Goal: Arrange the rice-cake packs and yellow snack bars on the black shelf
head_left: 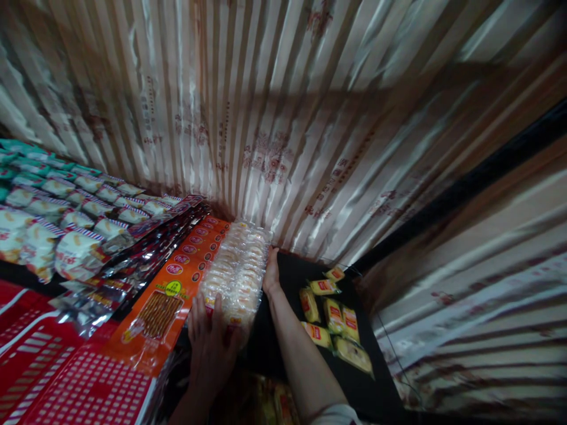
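A clear bag of pale round crackers point(237, 268) lies on a dark shelf among other snack packs. My left hand point(211, 342) rests flat on the bag's near end, fingers spread over it. My right hand point(271, 273) reaches along the bag's right side, its fingers pressed against the far end of the pack. An orange snack pack point(177, 289) lies directly left of the cracker bag.
Small yellow snack packets point(330, 321) lie on the black surface point(287, 354) to the right. Red packs point(66, 378), dark foil bags point(133, 260) and white-and-green snack bags point(57, 206) fill the left. Striped shiny curtains point(283, 118) hang behind and right.
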Available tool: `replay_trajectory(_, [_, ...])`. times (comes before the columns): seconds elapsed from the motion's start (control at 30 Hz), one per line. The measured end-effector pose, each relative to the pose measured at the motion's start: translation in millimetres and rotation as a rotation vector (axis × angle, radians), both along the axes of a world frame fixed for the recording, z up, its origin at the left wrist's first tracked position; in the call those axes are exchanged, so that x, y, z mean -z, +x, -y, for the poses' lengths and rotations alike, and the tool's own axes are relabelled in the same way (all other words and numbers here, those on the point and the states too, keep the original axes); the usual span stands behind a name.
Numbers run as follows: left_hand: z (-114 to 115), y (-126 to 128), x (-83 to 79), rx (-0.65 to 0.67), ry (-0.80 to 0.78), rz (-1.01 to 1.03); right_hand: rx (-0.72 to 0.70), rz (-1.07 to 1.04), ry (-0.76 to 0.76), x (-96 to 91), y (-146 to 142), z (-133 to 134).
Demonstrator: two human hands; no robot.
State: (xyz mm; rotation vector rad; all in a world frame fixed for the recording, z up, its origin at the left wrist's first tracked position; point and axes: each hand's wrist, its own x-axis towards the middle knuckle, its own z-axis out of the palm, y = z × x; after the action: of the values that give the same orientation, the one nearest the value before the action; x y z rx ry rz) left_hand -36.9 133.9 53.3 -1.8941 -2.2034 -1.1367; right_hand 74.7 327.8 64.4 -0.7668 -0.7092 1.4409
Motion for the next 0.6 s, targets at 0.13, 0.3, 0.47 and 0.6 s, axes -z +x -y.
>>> replay_trajectory(0.13, [-0.9,0.8,1.5,0.0,0.023,-0.004,0.019,-0.033,-0.009,1.7,0.3,-0.7])
replay_trajectory(0.3, [-1.1,1.7,0.8,-0.007,0.038,0.009,0.155,-0.044,-0.057,8.2,2.1,10.2])
replay_trajectory(0.47, [-0.1,-0.5,2.5,0.009,0.019,-0.021,0.034,-0.049,-0.064,5.0,-5.7,20.4])
replay_trajectory(0.6, [1.0,-1.0,3.4,0.01,0.032,-0.02,0.051,-0.022,-0.063,-1.3,-3.9,24.0])
